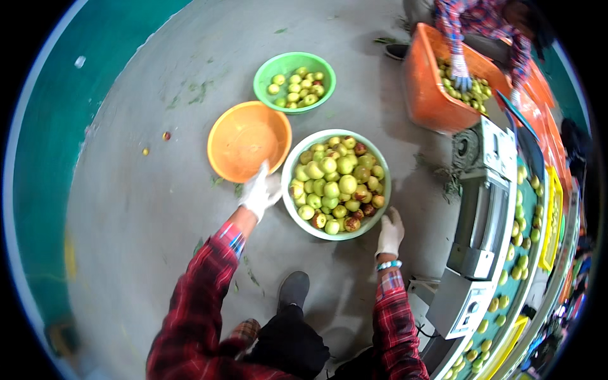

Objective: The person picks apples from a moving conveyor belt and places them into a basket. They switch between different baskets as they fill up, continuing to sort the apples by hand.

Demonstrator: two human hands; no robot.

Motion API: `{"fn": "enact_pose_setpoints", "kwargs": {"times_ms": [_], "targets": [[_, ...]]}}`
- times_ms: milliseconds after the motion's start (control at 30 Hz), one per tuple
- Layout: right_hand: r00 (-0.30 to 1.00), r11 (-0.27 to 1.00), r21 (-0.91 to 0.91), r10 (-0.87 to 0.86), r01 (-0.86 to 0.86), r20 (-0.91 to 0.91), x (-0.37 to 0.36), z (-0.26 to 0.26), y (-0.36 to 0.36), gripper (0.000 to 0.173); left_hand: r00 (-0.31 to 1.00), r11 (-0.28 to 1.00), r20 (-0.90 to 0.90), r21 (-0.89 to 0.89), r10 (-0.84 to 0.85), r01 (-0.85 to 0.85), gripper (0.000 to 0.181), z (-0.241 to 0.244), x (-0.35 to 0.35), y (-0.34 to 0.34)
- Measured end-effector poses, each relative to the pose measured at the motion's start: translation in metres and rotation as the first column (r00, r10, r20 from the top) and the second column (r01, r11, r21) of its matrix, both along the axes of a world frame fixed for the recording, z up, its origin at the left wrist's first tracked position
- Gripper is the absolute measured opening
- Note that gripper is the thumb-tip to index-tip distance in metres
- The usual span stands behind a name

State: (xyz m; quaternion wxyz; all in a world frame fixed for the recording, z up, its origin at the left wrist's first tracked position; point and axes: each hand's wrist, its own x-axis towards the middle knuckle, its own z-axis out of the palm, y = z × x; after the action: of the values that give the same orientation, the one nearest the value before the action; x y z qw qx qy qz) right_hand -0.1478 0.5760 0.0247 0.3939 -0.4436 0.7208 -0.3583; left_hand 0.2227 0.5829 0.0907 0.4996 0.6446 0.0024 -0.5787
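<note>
A pale green basin (288, 207) heaped with green and red-blotched jujubes (331, 190) stands on the floor before me. My left hand (260, 192), in a white glove, is spread between this basin and an empty orange basin (237, 130), its fingertips over the orange rim. On the other side, my right hand (391, 233), also gloved, has its fingers beside the pale green basin's right rim. Whether those fingers touch the rim I cannot tell. A bright green basin (266, 99) behind them holds a smaller lot of jujubes.
To the right runs a conveyor (510, 270) carrying jujubes, with a grey motor housing (479, 213) along its near side. A co-worker's gloved hand (460, 76) reaches into an orange crate (422, 95) of jujubes. Loose leaves (199, 92) and two stray fruits (166, 136) lie leftward.
</note>
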Motion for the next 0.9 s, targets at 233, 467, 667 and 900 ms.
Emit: {"fn": "enact_pose_setpoints", "kwargs": {"times_ms": [233, 467, 667, 900], "targets": [[0.977, 0.983, 0.002, 0.181, -0.182, -0.116, 0.026, 0.061, 0.124, 0.037, 0.889, 0.925, -0.302, -0.054, 0.344, -0.376, 0.109, -0.072, 0.155, 0.010], [0.999, 0.995, 0.083, 0.051, -0.049, -0.015, -0.013, 0.172, 0.263, 0.034, 0.953, 0.986, 0.259, -0.003, 0.159, -0.164, 0.046, -0.159, 0.180, -0.009], [0.996, 0.993, -0.115, 0.024, -0.034, -0.088, -0.034, 0.229, 0.352, 0.031, 0.410, 0.870, 0.826, 0.180, -0.387, 0.459, 0.028, -0.153, 0.109, 0.120], [0.942, 0.962, -0.271, -0.074, -0.019, -0.328, -0.092, 0.314, 0.472, 0.021, 0.976, 0.987, 0.149, -0.005, -0.159, 0.161, 0.028, -0.100, 0.002, 0.212]]}}
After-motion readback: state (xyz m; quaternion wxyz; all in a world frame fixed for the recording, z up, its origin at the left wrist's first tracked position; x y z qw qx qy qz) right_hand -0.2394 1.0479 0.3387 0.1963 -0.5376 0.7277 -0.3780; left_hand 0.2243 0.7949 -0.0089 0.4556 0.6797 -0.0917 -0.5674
